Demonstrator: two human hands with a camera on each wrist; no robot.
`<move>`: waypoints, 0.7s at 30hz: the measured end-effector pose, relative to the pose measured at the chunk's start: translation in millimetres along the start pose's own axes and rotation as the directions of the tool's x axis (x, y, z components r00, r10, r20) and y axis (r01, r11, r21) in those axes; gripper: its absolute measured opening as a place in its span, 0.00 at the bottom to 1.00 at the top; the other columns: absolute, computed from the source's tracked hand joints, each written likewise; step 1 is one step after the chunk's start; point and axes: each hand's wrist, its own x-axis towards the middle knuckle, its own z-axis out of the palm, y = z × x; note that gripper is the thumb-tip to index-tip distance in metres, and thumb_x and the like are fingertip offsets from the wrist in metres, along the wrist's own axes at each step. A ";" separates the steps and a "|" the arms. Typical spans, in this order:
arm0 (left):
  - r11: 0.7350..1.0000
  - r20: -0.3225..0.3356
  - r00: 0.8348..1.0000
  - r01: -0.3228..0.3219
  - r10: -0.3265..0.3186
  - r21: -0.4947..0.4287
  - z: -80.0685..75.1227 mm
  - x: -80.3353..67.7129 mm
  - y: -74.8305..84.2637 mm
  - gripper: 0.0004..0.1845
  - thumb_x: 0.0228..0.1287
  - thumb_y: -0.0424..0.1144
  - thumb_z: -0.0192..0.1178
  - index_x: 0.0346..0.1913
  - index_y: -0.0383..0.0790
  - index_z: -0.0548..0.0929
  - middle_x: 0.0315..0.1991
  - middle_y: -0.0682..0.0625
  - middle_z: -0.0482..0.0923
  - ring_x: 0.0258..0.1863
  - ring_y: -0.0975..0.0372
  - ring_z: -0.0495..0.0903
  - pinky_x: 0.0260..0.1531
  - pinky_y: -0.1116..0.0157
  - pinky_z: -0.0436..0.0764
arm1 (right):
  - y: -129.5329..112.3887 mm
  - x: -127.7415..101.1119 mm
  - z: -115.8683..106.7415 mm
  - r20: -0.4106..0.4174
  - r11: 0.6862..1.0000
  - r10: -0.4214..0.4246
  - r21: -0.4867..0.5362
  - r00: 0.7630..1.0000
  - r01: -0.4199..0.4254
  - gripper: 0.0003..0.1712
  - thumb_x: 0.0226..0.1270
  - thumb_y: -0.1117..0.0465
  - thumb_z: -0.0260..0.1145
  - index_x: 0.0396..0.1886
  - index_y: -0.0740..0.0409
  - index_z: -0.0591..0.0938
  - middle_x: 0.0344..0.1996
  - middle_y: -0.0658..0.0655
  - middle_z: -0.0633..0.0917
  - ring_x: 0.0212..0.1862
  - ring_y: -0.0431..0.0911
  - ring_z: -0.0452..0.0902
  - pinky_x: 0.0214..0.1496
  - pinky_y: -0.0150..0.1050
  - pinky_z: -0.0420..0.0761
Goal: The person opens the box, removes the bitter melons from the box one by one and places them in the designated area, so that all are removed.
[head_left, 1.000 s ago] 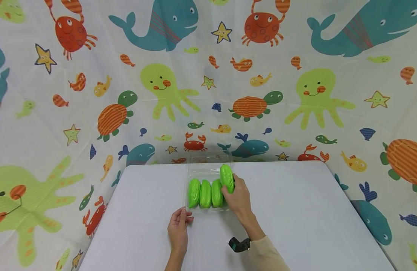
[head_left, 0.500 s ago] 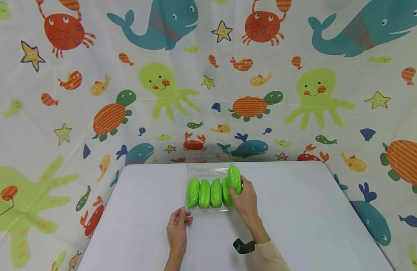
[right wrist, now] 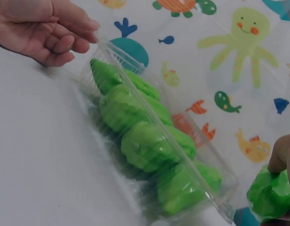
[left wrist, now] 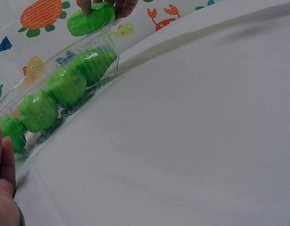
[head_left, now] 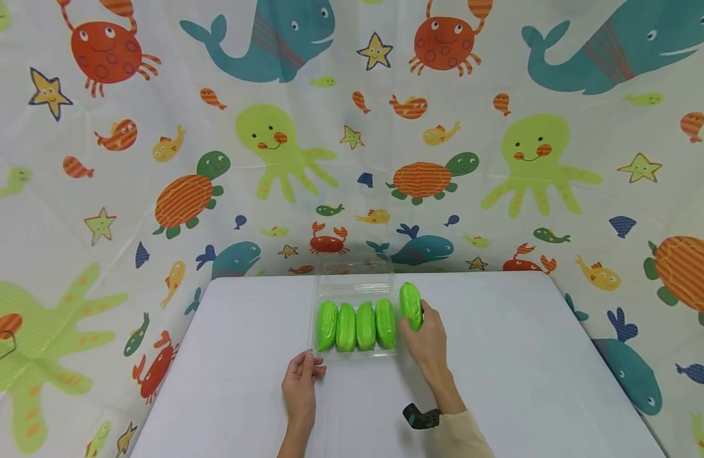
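Observation:
A clear plastic tray (head_left: 354, 353) stands at the back middle of the white table, with its lid (head_left: 354, 272) folded open behind it. Several glossy green gourd-shaped pieces (head_left: 356, 326) stand side by side in it (left wrist: 65, 84) (right wrist: 149, 141). My right hand (head_left: 416, 318) grips one more green piece (head_left: 411, 304) just right of the tray, slightly above the table; the piece (right wrist: 269, 195) and a finger (right wrist: 280, 155) show at the right wrist view's edge. My left hand (head_left: 302, 376) lies on the table, its fingertips (right wrist: 91, 26) touching the tray's front left corner.
The white table (head_left: 500, 362) is bare to the left, right and front of the tray. A sea-animal print cloth (head_left: 283, 146) hangs close behind and to both sides. A black device (head_left: 420, 416) sits on my right wrist.
My right hand has carried its green piece from above the tray's right end out to the right, past the tray's edge. One more green piece now stands in the tray. The left hand stays put.

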 end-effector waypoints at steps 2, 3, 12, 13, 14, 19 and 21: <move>1.000 -0.001 1.000 0.003 -0.003 -0.003 0.4 -0.2 0.3 0.22 0.74 0.43 0.59 0.56 0.24 0.75 0.32 0.52 0.85 0.28 0.67 0.83 0.38 0.69 0.88 | 3.7 0.4 -0.5 -0.004 1.000 0.003 -0.016 1.000 -0.003 0.35 0.61 0.56 0.65 0.66 0.70 0.73 0.48 0.67 0.83 0.40 0.53 0.77 0.38 0.44 0.78; 1.000 -0.002 1.000 0.004 -0.004 -0.006 0.6 -0.3 0.4 0.22 0.74 0.43 0.59 0.56 0.24 0.75 0.32 0.52 0.85 0.28 0.67 0.83 0.38 0.69 0.88 | 5.3 0.5 -0.6 -0.009 1.000 0.002 -0.022 1.000 -0.002 0.35 0.61 0.56 0.66 0.66 0.70 0.73 0.47 0.67 0.83 0.39 0.53 0.78 0.38 0.45 0.79; 1.000 -0.014 1.000 0.013 -0.013 -0.004 2.0 -1.1 0.6 0.21 0.74 0.43 0.59 0.55 0.26 0.75 0.31 0.54 0.85 0.27 0.67 0.83 0.37 0.70 0.87 | 17.6 -0.2 1.7 -0.008 0.996 0.036 -0.081 0.999 -0.037 0.33 0.62 0.56 0.64 0.64 0.71 0.74 0.45 0.68 0.84 0.40 0.55 0.78 0.38 0.49 0.79; 1.000 -0.013 1.000 0.012 -0.012 -0.002 1.9 -1.1 0.6 0.21 0.74 0.43 0.59 0.55 0.26 0.75 0.31 0.54 0.85 0.27 0.67 0.83 0.37 0.70 0.87 | 18.9 -0.5 2.0 -0.005 0.995 0.041 -0.086 0.999 -0.041 0.34 0.62 0.56 0.64 0.64 0.71 0.74 0.45 0.68 0.84 0.40 0.55 0.77 0.37 0.49 0.78; 1.000 -0.012 1.000 0.012 -0.012 0.001 1.8 -0.9 0.6 0.21 0.74 0.43 0.59 0.55 0.26 0.75 0.31 0.54 0.85 0.27 0.67 0.83 0.37 0.70 0.87 | 20.4 -0.7 2.5 -0.001 0.995 0.043 -0.094 0.999 -0.043 0.34 0.62 0.56 0.65 0.64 0.71 0.74 0.45 0.68 0.84 0.39 0.55 0.77 0.37 0.48 0.78; 1.000 -0.009 1.000 0.006 -0.006 -0.002 1.7 0.1 -0.1 0.21 0.74 0.43 0.59 0.54 0.26 0.75 0.31 0.53 0.85 0.27 0.67 0.83 0.37 0.70 0.87 | 27.9 -1.9 4.7 0.002 0.992 0.041 -0.116 0.999 -0.041 0.33 0.61 0.57 0.66 0.63 0.72 0.75 0.42 0.68 0.84 0.37 0.54 0.77 0.34 0.46 0.78; 1.000 -0.010 1.000 0.003 -0.003 0.001 1.8 0.5 -0.3 0.21 0.74 0.43 0.59 0.54 0.25 0.75 0.31 0.53 0.85 0.27 0.67 0.83 0.37 0.70 0.87 | 30.8 -2.3 5.8 0.000 0.991 0.041 -0.125 0.999 -0.040 0.33 0.61 0.57 0.66 0.63 0.72 0.75 0.42 0.68 0.83 0.37 0.55 0.77 0.33 0.47 0.78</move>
